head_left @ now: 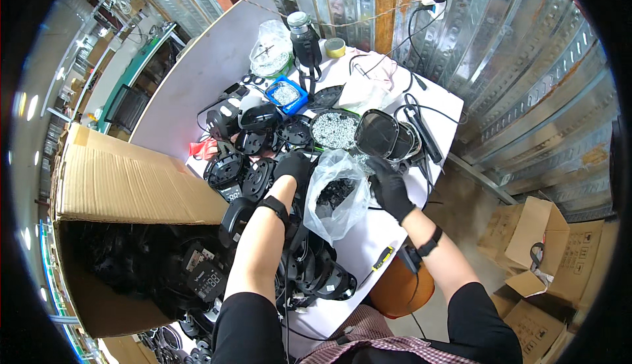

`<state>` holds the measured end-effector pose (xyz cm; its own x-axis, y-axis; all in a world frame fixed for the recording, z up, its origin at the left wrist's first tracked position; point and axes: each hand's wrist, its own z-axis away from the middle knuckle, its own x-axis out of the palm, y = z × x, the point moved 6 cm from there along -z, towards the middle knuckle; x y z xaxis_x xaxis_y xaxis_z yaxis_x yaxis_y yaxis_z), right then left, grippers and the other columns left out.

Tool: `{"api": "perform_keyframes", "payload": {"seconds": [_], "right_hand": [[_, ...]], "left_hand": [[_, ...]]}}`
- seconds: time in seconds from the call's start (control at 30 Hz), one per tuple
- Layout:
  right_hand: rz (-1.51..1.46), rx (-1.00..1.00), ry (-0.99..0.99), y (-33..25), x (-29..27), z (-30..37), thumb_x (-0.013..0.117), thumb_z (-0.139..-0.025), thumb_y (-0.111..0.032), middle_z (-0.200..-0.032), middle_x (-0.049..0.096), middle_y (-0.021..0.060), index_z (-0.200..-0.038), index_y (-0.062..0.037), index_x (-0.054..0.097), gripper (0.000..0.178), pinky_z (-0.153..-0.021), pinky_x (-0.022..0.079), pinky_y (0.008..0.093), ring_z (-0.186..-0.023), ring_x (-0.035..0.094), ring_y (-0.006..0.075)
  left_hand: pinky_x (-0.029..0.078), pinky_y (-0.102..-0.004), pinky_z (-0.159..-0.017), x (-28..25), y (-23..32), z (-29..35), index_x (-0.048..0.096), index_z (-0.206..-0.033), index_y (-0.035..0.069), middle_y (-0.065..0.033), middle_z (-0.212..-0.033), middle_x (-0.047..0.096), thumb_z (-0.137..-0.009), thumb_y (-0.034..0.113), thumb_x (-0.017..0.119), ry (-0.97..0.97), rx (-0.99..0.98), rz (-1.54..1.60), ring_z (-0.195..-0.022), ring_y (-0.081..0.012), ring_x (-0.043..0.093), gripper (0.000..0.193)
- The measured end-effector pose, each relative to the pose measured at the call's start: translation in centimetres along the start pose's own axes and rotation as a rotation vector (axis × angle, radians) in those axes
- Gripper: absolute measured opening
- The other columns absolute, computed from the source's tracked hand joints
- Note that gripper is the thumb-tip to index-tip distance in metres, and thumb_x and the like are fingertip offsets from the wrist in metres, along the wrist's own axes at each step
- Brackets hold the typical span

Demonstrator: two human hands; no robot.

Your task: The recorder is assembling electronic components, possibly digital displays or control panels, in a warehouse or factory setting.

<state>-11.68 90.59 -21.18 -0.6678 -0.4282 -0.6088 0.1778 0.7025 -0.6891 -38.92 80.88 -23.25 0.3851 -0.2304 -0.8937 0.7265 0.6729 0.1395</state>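
Both my hands wear black gloves. My left hand (294, 165) reaches among black plastic housings (259, 178), just left of a clear plastic bag (318, 214). Its fingers merge with the dark parts, so their grip is hidden. My right hand (390, 189) is at the bag's right side, fingers curled together near its upper edge; what they hold, if anything, I cannot make out. Small black pieces (336, 194) fill the open bag. Beyond it stands a round tray of small silvery parts (334, 130), with a dark, clear-fronted cover (376, 132) beside it.
A large cardboard box (141, 176) of black housings stands at the left. Further back are a blue tray (296, 105), a black bottle (305, 44) and a tape roll (335, 48). A yellow-black screwdriver (382, 258) lies near the table's edge, above an orange stool (403, 291).
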Motion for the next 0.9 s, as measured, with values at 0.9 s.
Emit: {"api": "perform_keyframes", "payload": {"seconds": [0.9], "right_hand": [[-0.581, 0.089, -0.099, 7.3, 6.9, -4.0, 0.040, -0.092, -0.029, -0.147, 0.039, 0.0098, -0.136, -0.0131, 0.047, 0.047, -0.112, 0.030, 0.0424, -0.134, 0.040, 0.0258]], "left_hand": [[0.047, -0.0309, -0.066, -5.3, 3.2, 2.5, 0.067, -0.089, -0.001, -0.0084, -0.077, 0.068, -0.085, 0.024, 0.065, 0.625, 0.112, 1.129, -0.070, -0.0141, 0.060, 0.025]]}}
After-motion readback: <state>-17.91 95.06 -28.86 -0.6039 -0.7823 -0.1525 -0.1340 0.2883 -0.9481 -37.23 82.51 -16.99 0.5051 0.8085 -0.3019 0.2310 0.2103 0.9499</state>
